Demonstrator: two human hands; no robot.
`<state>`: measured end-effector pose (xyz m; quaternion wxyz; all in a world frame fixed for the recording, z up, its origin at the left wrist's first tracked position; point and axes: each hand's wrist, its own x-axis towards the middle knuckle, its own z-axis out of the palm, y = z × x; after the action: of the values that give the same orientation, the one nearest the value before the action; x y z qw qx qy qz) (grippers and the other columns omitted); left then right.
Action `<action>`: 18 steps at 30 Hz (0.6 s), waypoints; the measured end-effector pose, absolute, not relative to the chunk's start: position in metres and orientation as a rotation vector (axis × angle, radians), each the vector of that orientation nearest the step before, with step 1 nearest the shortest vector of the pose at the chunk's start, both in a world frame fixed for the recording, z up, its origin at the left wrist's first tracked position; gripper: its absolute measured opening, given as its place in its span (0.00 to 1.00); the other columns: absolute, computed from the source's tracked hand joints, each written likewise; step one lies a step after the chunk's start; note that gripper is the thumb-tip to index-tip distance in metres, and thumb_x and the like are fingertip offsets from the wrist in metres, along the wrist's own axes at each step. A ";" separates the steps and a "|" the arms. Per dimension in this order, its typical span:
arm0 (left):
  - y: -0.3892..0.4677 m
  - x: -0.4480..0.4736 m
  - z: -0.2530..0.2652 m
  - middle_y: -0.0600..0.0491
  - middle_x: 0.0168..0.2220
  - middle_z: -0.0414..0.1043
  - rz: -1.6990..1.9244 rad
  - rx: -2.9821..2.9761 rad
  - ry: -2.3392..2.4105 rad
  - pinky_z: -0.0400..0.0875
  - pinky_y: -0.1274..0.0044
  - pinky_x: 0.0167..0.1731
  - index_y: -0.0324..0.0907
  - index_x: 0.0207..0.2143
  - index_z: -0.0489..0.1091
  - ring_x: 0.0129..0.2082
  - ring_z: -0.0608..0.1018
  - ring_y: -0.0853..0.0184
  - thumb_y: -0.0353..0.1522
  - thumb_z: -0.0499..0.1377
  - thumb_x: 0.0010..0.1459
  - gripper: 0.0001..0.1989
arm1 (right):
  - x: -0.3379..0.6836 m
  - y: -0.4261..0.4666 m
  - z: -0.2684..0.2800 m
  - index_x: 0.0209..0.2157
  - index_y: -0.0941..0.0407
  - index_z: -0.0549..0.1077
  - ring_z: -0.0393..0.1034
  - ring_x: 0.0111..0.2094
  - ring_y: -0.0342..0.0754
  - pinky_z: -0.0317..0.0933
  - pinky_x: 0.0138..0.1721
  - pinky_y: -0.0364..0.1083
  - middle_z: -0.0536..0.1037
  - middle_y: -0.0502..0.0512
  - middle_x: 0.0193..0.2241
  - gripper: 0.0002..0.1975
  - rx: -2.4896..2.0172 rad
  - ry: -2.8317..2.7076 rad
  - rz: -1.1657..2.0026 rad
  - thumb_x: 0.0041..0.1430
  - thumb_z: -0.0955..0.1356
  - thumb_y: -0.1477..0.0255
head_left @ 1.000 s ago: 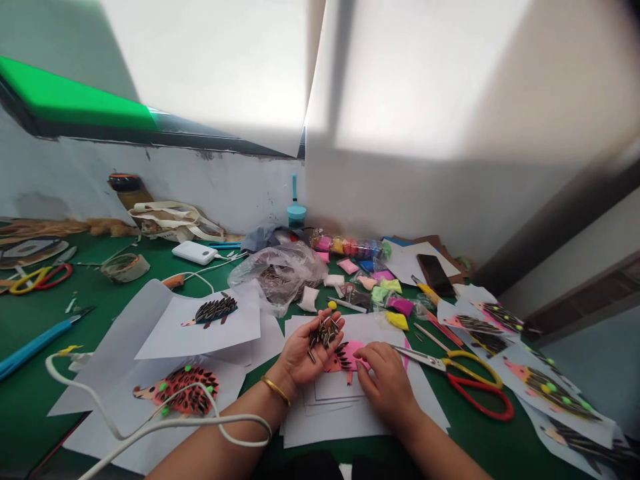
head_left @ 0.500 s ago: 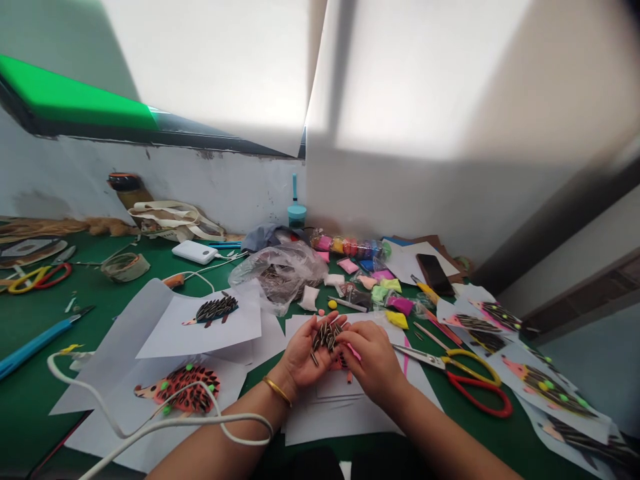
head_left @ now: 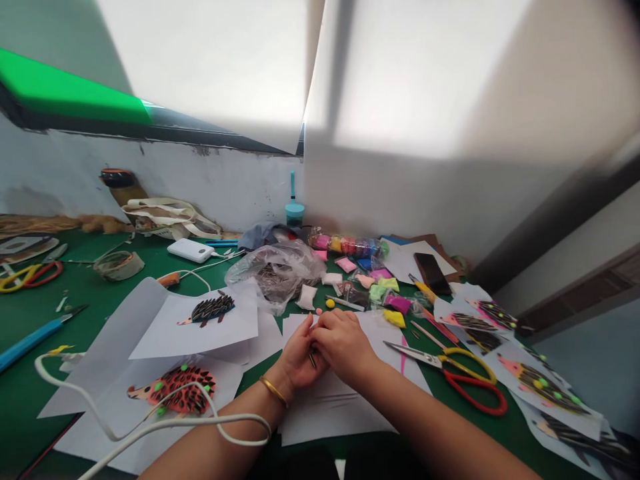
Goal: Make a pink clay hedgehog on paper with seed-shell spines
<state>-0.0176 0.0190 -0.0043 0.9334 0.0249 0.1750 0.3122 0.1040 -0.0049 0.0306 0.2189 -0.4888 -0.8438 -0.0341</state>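
Where seeds [head_left: 313, 361] showed, right hand [head_left: 344, 345] over left [head_left: 297, 365]

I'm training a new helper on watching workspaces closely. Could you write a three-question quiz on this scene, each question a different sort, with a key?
1. True or false: the right hand covers the palm of the left hand.

2. Where is the gold bangle worn?
A) Right wrist
B) Left wrist
C) Neither wrist

3. Fill in: the scissors on the right side of the green table have one red handle loop and one ____ loop.

Key: 1. True. 2. B. 3. Yellow.
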 end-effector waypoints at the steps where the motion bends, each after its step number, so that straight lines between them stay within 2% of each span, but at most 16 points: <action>1: 0.019 -0.018 -0.004 0.50 0.25 0.74 0.638 0.065 0.358 0.72 0.78 0.30 0.36 0.33 0.70 0.25 0.78 0.68 0.43 0.47 0.64 0.20 | 0.106 -0.005 0.033 0.30 0.52 0.75 0.62 0.38 0.49 0.51 0.37 0.49 0.73 0.53 0.32 0.05 -1.340 -2.315 -0.078 0.58 0.68 0.70; 4: 0.020 -0.017 -0.001 0.48 0.28 0.75 0.699 0.103 0.354 0.73 0.73 0.37 0.35 0.37 0.70 0.30 0.79 0.65 0.41 0.46 0.65 0.20 | 0.119 -0.005 0.039 0.33 0.51 0.75 0.64 0.39 0.49 0.54 0.40 0.48 0.74 0.53 0.35 0.06 -1.318 -2.188 0.033 0.61 0.65 0.71; 7: 0.023 -0.017 0.000 0.43 0.38 0.76 0.816 0.099 0.401 0.72 0.68 0.44 0.35 0.43 0.69 0.41 0.78 0.61 0.39 0.45 0.65 0.19 | 0.142 -0.008 0.035 0.35 0.53 0.73 0.66 0.37 0.48 0.58 0.39 0.47 0.75 0.54 0.33 0.08 -1.338 -2.025 0.210 0.62 0.62 0.72; 10: 0.026 -0.018 -0.004 0.40 0.46 0.73 0.891 0.060 0.452 0.70 0.66 0.48 0.35 0.45 0.69 0.49 0.75 0.59 0.39 0.46 0.65 0.19 | 0.165 -0.013 0.018 0.34 0.54 0.72 0.67 0.36 0.48 0.60 0.37 0.46 0.75 0.53 0.32 0.08 -1.459 -1.893 0.306 0.62 0.61 0.72; 18: 0.032 -0.019 -0.012 0.40 0.45 0.73 0.928 0.014 0.500 0.70 0.67 0.47 0.35 0.43 0.69 0.50 0.74 0.58 0.40 0.47 0.65 0.19 | 0.179 -0.025 -0.011 0.32 0.53 0.72 0.68 0.35 0.48 0.61 0.36 0.46 0.75 0.52 0.31 0.07 -1.572 -1.931 0.459 0.57 0.62 0.74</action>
<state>-0.0191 0.0316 -0.0116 0.8642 0.0067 0.2387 0.4428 0.1791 -0.0249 -0.0112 0.3000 -0.5923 -0.7276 0.1728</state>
